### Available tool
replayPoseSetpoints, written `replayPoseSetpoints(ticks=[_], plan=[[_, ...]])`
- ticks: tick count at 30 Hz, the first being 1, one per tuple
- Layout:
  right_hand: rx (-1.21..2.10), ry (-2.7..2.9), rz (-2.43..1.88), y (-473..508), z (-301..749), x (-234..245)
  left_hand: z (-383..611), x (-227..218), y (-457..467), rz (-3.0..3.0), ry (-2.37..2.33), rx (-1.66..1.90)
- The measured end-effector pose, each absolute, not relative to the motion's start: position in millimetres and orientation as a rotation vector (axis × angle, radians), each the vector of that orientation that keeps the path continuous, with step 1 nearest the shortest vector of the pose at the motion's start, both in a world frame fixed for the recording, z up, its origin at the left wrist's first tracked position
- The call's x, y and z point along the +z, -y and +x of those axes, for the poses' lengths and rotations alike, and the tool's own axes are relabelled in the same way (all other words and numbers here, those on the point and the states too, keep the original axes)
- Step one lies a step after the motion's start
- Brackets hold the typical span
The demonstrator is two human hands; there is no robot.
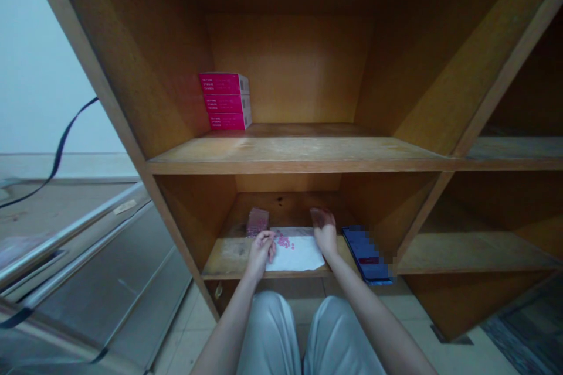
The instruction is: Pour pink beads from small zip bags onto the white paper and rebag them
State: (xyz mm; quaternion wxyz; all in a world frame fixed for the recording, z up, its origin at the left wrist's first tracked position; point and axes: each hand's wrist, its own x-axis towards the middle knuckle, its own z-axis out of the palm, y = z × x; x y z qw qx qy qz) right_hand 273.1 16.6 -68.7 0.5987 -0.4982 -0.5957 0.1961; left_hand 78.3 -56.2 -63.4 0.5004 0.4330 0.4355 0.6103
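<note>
On the lower wooden shelf lies a white sheet of paper with a small heap of pink beads or pills on its left part. My left hand is at the sheet's left edge with fingers pinched together right beside the pink pieces; what it pinches is too small to name. My right hand rests at the sheet's right edge, fingers curled downward on the shelf. A pinkish packet stands just behind my left hand.
A blue flat package lies on the shelf right of my right hand. Three stacked magenta boxes sit at the back left of the upper shelf. A metal cabinet stands to the left. My knees are under the shelf.
</note>
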Motion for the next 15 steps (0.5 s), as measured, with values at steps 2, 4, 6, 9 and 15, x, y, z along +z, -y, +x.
replayPoseSetpoints(ticks=[2,4,6,9,15], plan=[[0.327,1.461,-1.160,-2.9,263.0,-68.8,78.6,-63.4,56.3,1.048,-1.064,1.479],[0.272,1.497,-1.179,8.5,255.3,-71.9,78.4,-63.4,56.2,1.061,-1.077,1.474],[0.256,1.558,-1.176,16.0,251.2,-75.5,78.3,-63.7,56.2,1.077,-1.090,1.467],[0.243,1.590,-1.171,20.1,251.3,-78.7,79.8,-65.4,57.4,1.100,-1.121,1.460],[0.244,1.586,-1.148,20.1,255.6,-78.2,86.3,-63.9,56.8,1.315,-1.277,1.528]])
